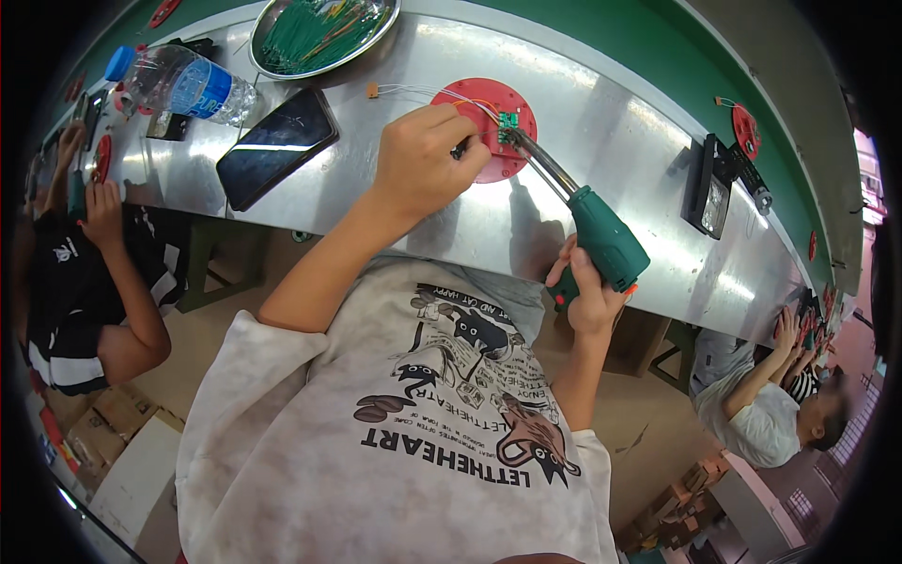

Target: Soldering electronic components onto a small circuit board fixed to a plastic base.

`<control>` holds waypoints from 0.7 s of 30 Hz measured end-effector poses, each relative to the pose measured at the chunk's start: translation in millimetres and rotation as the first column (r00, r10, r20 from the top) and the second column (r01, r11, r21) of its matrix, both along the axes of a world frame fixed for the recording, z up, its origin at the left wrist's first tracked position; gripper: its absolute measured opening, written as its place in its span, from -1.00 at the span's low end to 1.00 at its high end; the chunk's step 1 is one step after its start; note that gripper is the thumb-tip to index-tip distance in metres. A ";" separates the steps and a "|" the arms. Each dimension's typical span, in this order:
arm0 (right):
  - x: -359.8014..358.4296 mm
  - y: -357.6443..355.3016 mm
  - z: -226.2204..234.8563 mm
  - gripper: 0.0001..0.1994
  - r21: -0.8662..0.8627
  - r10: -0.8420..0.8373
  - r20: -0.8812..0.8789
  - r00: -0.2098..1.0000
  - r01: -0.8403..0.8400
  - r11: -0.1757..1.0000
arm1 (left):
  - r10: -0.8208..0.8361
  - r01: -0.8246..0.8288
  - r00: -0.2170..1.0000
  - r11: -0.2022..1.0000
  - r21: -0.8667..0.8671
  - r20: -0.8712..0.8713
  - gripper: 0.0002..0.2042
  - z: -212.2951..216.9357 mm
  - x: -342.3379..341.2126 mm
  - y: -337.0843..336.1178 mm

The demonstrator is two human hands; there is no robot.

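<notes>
My right hand [594, 293] grips a green soldering gun [606, 235], its metal barrel slanting up and left. The barrel's tip meets a small green circuit board [508, 128] on a red round disc [515, 167]. My left hand [425, 158] is closed over the disc's left side, fingers pinched near the board. A small dark piece shows between those fingers, too little of it to name. Thin white and orange wires run from the board behind the left hand to a small tan connector [373, 90], which lies on the metal bench [385, 202].
Left of the disc lie a black phone [278, 148] and a plastic water bottle [193, 86] on its side. A metal bowl [264, 58] of green wires stands behind. At right is a black lamp-like device [711, 193]. People sit on both sides.
</notes>
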State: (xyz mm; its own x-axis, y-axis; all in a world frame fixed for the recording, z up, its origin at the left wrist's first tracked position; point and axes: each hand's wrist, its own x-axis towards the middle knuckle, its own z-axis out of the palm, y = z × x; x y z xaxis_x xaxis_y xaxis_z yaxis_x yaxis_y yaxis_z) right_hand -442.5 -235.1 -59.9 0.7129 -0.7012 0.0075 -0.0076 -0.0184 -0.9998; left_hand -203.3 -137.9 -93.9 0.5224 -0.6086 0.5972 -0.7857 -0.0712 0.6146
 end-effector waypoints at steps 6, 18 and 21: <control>3.4 0.6 -2.7 -0.63 0.029 -0.054 0.065 0.996 0.052 0.998 | 0.008 -0.008 1.000 1.000 0.004 0.015 -0.96 0.5 1.2 -1.8; -1.2 -0.2 -11.0 -0.59 0.030 -0.156 0.137 0.978 0.153 0.988 | -0.023 0.022 0.999 0.999 0.023 0.026 -0.98 1.3 3.2 -1.0; -2.4 0.4 -11.7 -0.59 0.035 -0.149 0.141 0.979 0.145 0.989 | -0.016 0.016 1.000 0.999 0.040 -0.001 -0.96 3.0 1.7 0.9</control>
